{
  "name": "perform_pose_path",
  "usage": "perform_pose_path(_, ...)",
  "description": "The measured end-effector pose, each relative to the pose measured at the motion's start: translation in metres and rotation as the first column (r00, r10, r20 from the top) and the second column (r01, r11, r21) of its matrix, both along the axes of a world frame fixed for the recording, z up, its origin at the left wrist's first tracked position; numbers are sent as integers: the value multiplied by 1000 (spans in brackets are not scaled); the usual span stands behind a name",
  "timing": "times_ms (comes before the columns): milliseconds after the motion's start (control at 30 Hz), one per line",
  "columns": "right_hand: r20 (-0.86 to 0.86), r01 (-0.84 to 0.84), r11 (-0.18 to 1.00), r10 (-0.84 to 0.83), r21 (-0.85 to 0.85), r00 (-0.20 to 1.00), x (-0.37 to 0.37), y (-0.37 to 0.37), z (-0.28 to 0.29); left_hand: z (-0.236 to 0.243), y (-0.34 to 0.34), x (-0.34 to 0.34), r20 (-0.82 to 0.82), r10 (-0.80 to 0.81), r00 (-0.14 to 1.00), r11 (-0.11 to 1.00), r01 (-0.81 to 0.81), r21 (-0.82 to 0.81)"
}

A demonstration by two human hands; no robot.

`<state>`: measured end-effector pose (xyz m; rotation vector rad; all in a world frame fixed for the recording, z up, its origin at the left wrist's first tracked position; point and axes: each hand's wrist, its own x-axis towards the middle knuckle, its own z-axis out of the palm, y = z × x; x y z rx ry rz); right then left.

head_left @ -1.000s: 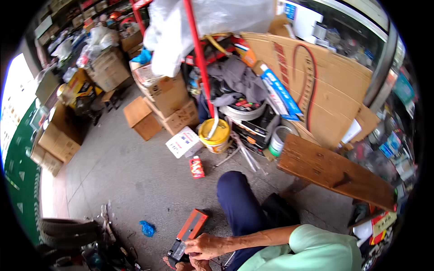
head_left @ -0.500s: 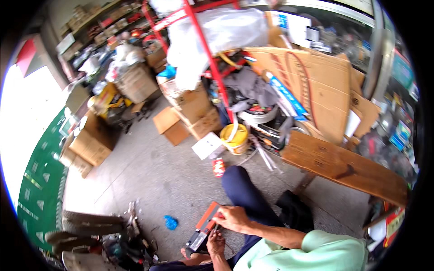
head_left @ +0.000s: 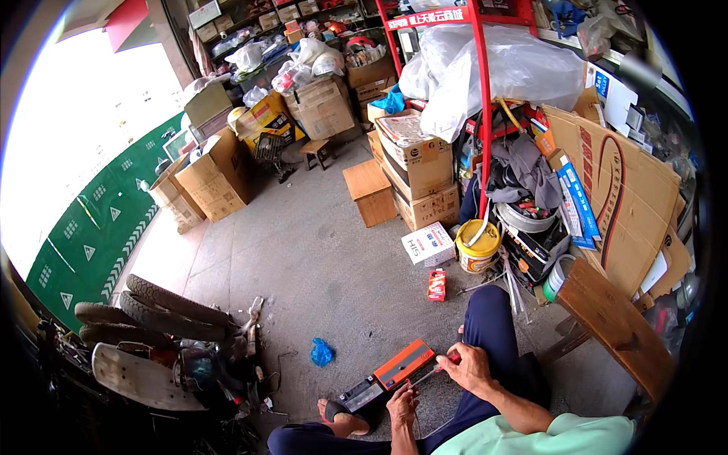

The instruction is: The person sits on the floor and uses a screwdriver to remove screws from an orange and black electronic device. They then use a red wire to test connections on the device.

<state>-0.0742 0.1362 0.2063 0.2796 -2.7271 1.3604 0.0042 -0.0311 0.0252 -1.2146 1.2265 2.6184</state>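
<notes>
My right hand (head_left: pixel 472 369) is closed round the red handle of a screwdriver (head_left: pixel 453 356), whose thin shaft points down and left. Toward that shaft's end, my left hand (head_left: pixel 403 406) has its fingertips pinched together; a thin cord seems to trail below it, and what it grips is too small to name. Just beyond both hands lies an oblong orange-and-black block (head_left: pixel 405 364) that looks like a battery. At its left end sits a grey-and-black piece (head_left: pixel 362 395); I cannot tell whether the two are joined. My bent knees and a sandalled foot (head_left: pixel 339 415) surround them.
A crumpled blue bag (head_left: pixel 321 352) and a small red box (head_left: pixel 436 286) lie on the concrete floor. To the right stands a wooden bench (head_left: pixel 618 326); ahead, a yellow bucket (head_left: pixel 477 246) and cardboard boxes (head_left: pixel 425 205). Tyres (head_left: pixel 171 311) lie at the left.
The whole view has swung, so the scene sits farther right. My hands have drawn slightly apart, and the screwdriver in my right hand now shows plainly.
</notes>
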Motion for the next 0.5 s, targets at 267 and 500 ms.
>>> perform_pose_path(267,-112,-129,990,135,58,984,1,-31,9,7,-12,-6,110,100,989,995,-98,-24)
perform_pose_path(500,-255,-139,990,141,26,957,-10,-27,31,-6,-7,-15,49,102,994,994,-103,34)
